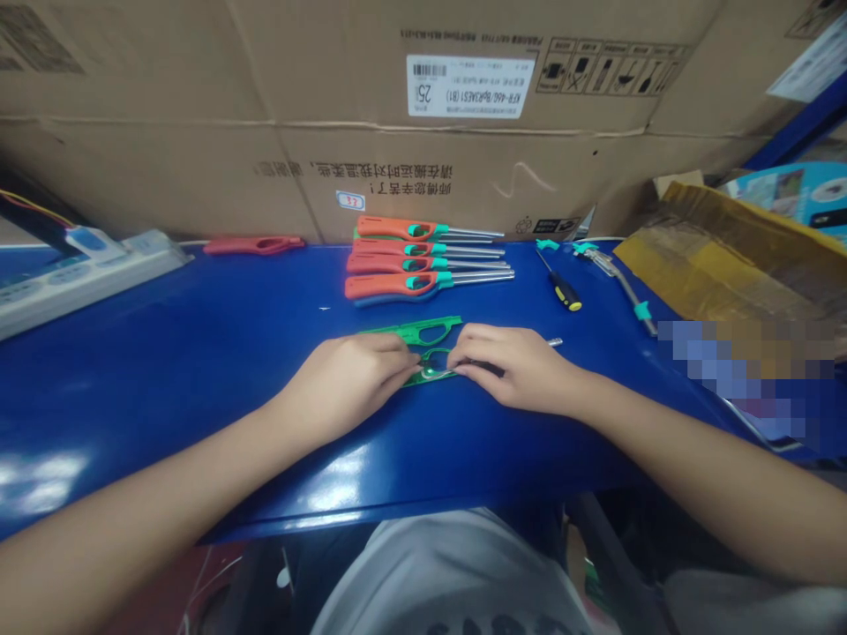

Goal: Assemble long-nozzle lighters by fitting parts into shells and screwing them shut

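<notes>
My left hand (pixel 354 379) is closed, fingertips pinching the left part of an open green lighter shell (pixel 433 354) low over the table. Across from it, my right hand (pixel 529 366) is closed at the shell's right end. A thin pale wire (pixel 437 375) runs along the shell between my fingertips. The tip of a metal tube (pixel 556 342) sticks out beyond my right hand; the rest is hidden. Just behind my fingers lies another green shell half (pixel 427 332) with a trigger opening. What each fingertip presses inside the shell is too small to make out.
Several orange lighters (pixel 390 284) with metal tubes lie stacked behind my hands. A red shell (pixel 255 245) and white power strip (pixel 86 273) are left. To the right are a screwdriver (pixel 564 291), a loose metal tube (pixel 625 287) and a taped box (pixel 741 256). Cardboard (pixel 198 115) walls the back.
</notes>
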A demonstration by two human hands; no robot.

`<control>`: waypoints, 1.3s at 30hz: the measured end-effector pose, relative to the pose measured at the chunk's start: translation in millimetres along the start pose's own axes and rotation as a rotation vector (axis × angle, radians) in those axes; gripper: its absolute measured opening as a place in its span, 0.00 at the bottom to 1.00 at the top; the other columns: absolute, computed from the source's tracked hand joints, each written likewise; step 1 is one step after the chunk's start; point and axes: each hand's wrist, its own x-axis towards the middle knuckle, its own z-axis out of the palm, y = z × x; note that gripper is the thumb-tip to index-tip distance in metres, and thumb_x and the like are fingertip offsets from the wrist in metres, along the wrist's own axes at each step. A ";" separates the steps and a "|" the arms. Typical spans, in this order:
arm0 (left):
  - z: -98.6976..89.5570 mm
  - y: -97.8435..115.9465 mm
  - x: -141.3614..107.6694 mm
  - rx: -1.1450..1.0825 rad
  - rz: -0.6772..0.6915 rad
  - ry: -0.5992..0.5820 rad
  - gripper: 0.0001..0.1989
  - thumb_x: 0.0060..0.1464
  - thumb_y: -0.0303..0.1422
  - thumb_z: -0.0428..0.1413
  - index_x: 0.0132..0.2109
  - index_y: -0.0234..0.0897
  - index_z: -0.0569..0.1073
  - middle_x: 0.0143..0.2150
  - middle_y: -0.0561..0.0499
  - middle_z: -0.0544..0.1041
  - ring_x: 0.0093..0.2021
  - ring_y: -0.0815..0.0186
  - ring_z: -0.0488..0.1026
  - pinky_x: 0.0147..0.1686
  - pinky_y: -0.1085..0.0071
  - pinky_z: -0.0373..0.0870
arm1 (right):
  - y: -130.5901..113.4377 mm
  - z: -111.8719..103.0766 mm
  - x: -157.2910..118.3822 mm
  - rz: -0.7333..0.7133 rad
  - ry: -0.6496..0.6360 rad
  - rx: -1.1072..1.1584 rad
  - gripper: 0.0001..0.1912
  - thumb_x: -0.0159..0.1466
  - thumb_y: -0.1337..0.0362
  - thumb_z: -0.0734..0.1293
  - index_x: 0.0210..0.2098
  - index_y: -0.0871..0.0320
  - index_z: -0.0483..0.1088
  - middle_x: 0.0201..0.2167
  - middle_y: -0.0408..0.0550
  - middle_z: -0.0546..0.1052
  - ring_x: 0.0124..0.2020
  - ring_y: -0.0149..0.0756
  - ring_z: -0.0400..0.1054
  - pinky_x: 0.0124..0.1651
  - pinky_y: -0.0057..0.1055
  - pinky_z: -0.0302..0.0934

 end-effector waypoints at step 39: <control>8.5 14.1 -5.4 -0.274 -0.056 0.020 0.20 0.63 0.29 0.58 0.62 0.36 0.73 0.49 0.42 0.76 0.50 0.56 0.76 0.52 0.59 0.76 | -0.5 -1.1 1.0 0.107 0.045 -0.015 0.07 0.69 0.63 0.66 0.37 0.57 0.76 0.37 0.46 0.79 0.35 0.33 0.72 0.38 0.28 0.61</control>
